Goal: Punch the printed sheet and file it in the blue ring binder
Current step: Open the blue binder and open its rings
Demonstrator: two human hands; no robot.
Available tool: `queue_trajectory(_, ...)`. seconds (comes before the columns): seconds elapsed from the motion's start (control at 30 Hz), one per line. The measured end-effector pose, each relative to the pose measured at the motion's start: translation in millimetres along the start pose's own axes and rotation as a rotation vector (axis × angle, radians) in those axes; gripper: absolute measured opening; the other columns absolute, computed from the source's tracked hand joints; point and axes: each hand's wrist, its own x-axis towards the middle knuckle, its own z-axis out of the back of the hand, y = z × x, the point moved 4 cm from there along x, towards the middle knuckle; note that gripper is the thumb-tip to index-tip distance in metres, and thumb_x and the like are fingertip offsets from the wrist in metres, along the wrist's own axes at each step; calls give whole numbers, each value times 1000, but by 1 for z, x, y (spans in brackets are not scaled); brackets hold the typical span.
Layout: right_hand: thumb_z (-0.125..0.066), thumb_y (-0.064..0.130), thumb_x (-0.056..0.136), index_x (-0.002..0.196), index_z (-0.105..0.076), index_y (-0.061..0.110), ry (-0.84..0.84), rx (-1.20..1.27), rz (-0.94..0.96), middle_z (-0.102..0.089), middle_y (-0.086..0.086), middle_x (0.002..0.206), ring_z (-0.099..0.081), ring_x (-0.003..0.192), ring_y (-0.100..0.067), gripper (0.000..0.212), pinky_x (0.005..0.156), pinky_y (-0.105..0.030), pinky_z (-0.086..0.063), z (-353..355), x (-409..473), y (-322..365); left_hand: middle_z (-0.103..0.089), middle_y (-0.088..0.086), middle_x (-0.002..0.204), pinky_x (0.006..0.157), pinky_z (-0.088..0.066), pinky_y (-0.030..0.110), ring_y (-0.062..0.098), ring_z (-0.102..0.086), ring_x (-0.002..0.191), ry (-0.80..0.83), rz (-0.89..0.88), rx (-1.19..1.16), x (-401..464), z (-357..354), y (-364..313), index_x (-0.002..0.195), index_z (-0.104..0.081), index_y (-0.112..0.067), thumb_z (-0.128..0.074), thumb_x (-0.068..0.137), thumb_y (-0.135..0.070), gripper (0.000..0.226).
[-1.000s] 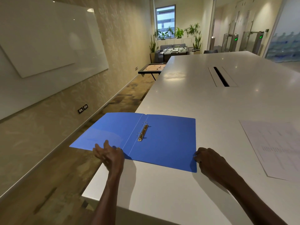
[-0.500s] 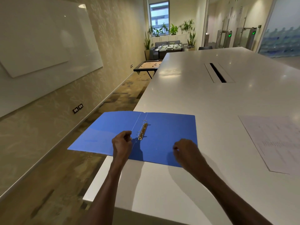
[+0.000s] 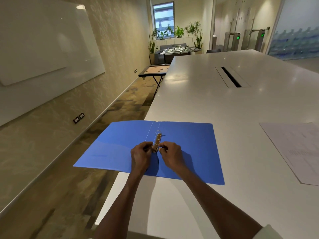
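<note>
On the near left corner of the long white surface lies the blue plastic ring binder, opened flat, its left cover hanging out past the surface's edge over the carpeted floor. Both hands meet at the brass-coloured ring mechanism along the spine. The left hand has its fingers curled in, pinching at the nearer ring from the left; the right hand does likewise from the right, fingertips pressed to the same ring. Whether the ring has parted yet is too small to tell; the farther ring looks closed.

Well apart to the right rests the printed white paper sheet, flat and untouched, partly cut off by the frame edge. No hole punch shows.

By my judgement the step in hand is opening the rings. The covers look thin and bendy, and the overhanging half could sag or tip, so the binder is best held down near the spine. The metal rings are stiff and probably sprung, needing a firm pull from both sides. The sheet is light and easily creased; lift it by an edge.
</note>
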Motion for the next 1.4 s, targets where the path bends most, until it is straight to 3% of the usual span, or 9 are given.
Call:
queue_trajectory(0.3, -51, 35, 95, 96, -66, 20, 77, -127, -28, -70, -4, 95, -63, 86, -23, 21, 68, -36, -50, -14, 20, -7, -74, -1, 79, 69, -54, 22, 11, -67, 73, -52, -31, 52, 1, 0, -2, 87, -78, -12, -67, 87, -9, 11)
queue_trajectory(0.43, -44, 33, 99, 99, -59, 19, 86, -253, 65, -67, -4, 92, -61, 83, -24, 20, 61, -32, -43, -16, 21, -5, -74, 0, 76, 65, -53, 21, 10, -66, 70, -75, 0, 64, 0, 1, -4, 85, -78, -12, -69, 86, -16, 9)
queue_trajectory(0.53, -41, 29, 99, 99, -56, 17, 73, -328, 125, -66, -6, 89, -62, 79, -26, 19, 62, -36, -48, -17, 22, -4, -73, -1, 75, 65, -53, 24, 9, -65, 69, -74, 32, 68, 1, 2, -3, 82, -78, -13, -71, 84, -18, 9)
queue_trajectory(0.7, -43, 26, 98, 94, -57, 15, 87, -312, 127, -65, -6, 88, -59, 77, -24, 18, 63, -36, -48, -16, 25, -6, -72, -5, 73, 61, -48, 16, 5, -65, 67, -58, 91, 51, 3, 2, -1, 81, -78, -16, -72, 83, -21, 9)
queue_trajectory(0.97, -48, 26, 95, 84, -58, 15, 90, -225, 65, -66, -4, 85, -59, 75, -22, 19, 61, -34, -46, -19, 29, -12, -70, -9, 69, 59, -48, 19, 5, -64, 67, -29, 169, 11, 6, 1, 2, 79, -78, -20, -74, 82, -26, 8)
queue_trajectory(1.4, -47, 25, 96, 88, -62, 17, 120, -188, 39, -67, -5, 87, -60, 78, -21, 19, 66, -37, -51, -20, 33, -16, -74, -3, 75, 56, -46, 20, 8, -65, 70, 11, 226, 27, 10, 1, 4, 83, -80, -17, -76, 81, -26, 10)
